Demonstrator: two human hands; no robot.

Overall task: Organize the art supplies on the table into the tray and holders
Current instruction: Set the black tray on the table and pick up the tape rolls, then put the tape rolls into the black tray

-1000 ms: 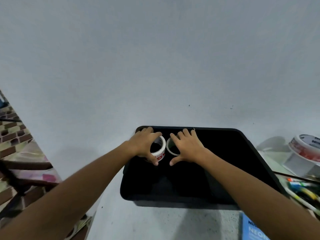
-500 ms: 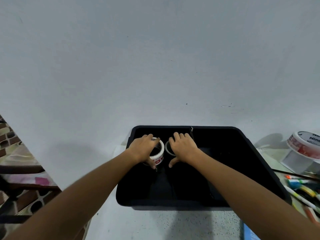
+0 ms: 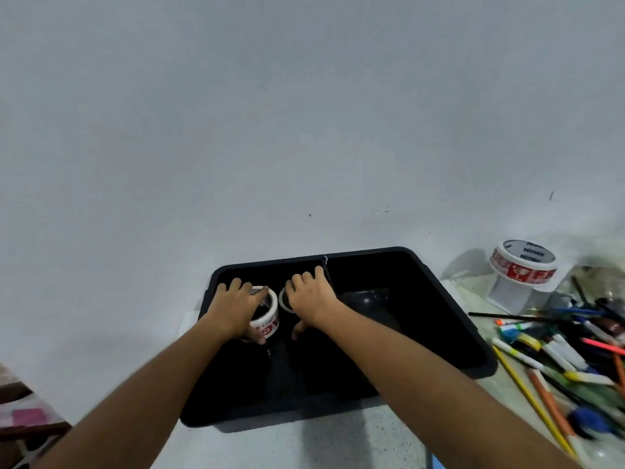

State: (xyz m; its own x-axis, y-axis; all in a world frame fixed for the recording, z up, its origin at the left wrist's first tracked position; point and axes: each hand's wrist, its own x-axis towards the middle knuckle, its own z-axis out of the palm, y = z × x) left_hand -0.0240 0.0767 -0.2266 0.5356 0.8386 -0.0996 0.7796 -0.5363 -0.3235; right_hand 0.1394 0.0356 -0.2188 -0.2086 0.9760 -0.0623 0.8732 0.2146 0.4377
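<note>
A black plastic tray (image 3: 449, 299) stands on the table against the white wall. Inside its far left corner my left hand (image 3: 235, 308) grips a white tape roll with red print (image 3: 269, 324), fingers over the top and thumb at its near side. Beside it my right hand (image 3: 311, 299) covers a second, clear-looking tape roll (image 3: 283, 299), fingers curled over it and thumb down at the near side; most of that roll is hidden under the hand.
To the right of the tray lies a heap of pens, pencils and markers (image 3: 558, 353). Behind it a large red-and-white tape roll (image 3: 522, 264) sits on a white stand. A chair and patterned floor show at the lower left.
The view has swung right and tilted, so more of the pen heap shows. Both hands stay on their tape rolls in the tray's far left corner, slightly lower in it.
</note>
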